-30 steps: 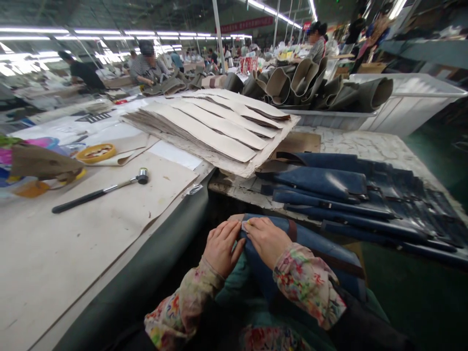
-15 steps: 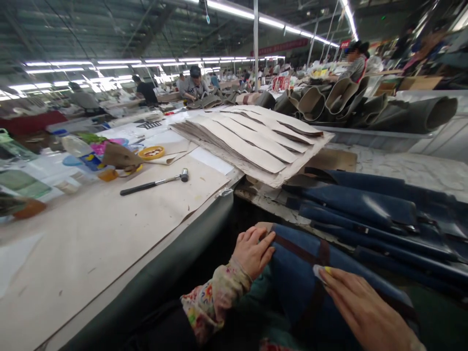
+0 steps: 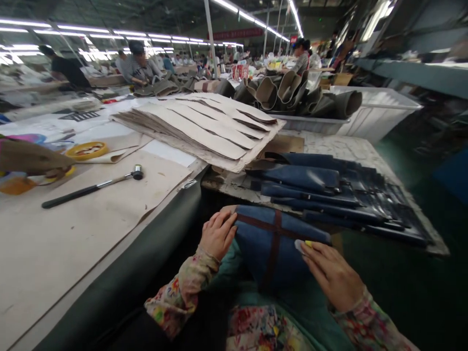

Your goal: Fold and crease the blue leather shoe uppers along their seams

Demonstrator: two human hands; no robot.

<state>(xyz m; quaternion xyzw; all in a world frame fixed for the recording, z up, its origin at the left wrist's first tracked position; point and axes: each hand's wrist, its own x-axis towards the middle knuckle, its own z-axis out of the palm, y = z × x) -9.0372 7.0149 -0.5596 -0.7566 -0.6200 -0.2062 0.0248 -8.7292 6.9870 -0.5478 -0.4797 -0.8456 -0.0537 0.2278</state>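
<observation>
A blue leather-like panel (image 3: 256, 243) with dark brown crossed strips (image 3: 277, 231) rests over my lap. At its upper left corner my left hand (image 3: 218, 234) has its fingers bent over the edge, gripping it; the thumb is hidden. My right hand (image 3: 332, 273) pinches a small white and yellow pad (image 3: 300, 245), whose exact kind I cannot make out. That pad is against the panel's surface or just over it, right of where the strips cross. Green cloth (image 3: 232, 265) lies beneath the panel.
Several folded dark blue pieces (image 3: 300, 176) lie on the low table at right. Pale strips (image 3: 204, 126) are stacked on a board ahead. A hammer (image 3: 91, 187) and a yellow tape roll (image 3: 87, 150) sit on the left worktable. Behind stands a white bin (image 3: 380, 109); people work farther back.
The view has turned right, so the surroundings appear farther left. My right hand has moved rightward across the panel, away from the strip crossing. The left hand keeps its hold on the corner.
</observation>
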